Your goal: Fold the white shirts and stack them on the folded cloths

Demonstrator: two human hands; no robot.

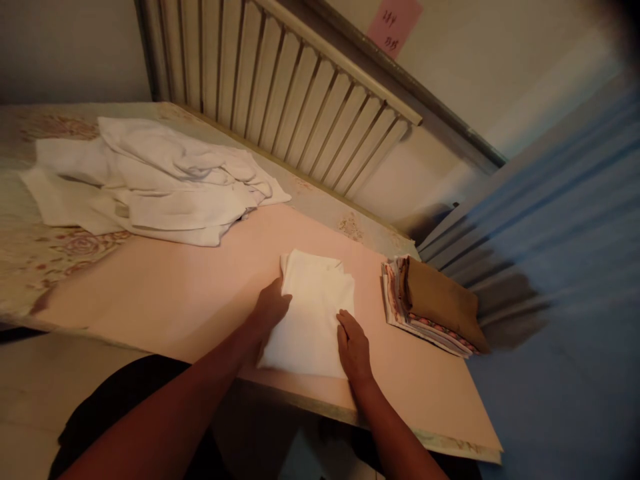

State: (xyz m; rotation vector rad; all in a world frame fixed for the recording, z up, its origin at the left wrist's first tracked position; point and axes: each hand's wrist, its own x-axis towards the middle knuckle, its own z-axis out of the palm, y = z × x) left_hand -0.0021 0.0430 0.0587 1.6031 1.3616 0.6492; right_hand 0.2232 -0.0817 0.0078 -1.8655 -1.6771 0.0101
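A folded white cloth [313,320] lies near the front edge of the pink-covered table, its layers slightly uneven at the far end. My left hand [273,305] holds its left edge, thumb on top and the other fingers partly hidden at the side. At the right edge, my right hand [354,343] grips the cloth with fingers curled against it. Farther left is a loose heap of crumpled white cloth [170,180], touched by neither hand.
A stack of folded fabrics [440,300], brown on top, sits at the table's right end. Behind the table [200,280] stands a ribbed radiator [290,93]. A blue curtain [565,267] hangs on the right. A pink note [395,27] is on the wall.
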